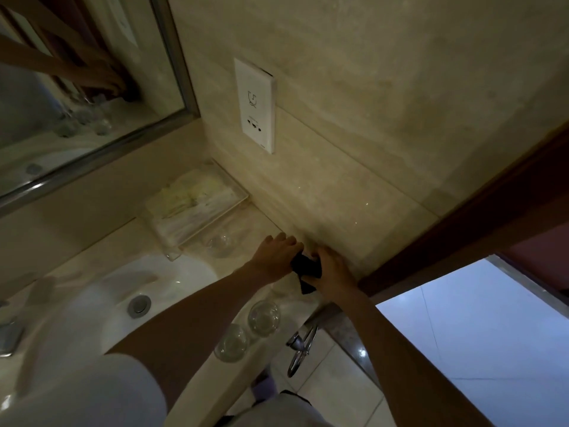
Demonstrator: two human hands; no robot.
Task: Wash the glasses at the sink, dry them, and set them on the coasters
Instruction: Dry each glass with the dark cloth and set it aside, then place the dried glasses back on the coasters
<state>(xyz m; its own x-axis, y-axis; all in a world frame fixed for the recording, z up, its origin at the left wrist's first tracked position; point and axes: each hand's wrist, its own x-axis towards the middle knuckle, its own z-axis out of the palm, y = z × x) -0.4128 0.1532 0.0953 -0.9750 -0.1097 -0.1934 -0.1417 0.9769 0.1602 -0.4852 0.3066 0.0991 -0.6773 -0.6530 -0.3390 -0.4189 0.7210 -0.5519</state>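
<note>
My left hand and my right hand meet over the counter at the right wall, both closed on a black cloth. Whether a glass is inside the cloth is hidden. Two clear glasses stand near the counter's front edge, below my hands. A third glass stands behind my left hand, beside a clear tray. The white sink with its metal drain lies to the left. I cannot make out any coasters.
A clear tray of packets sits in the back corner. On the wall above are a white socket plate and a framed mirror. A dark door frame runs at the right, and a metal towel ring hangs under the counter.
</note>
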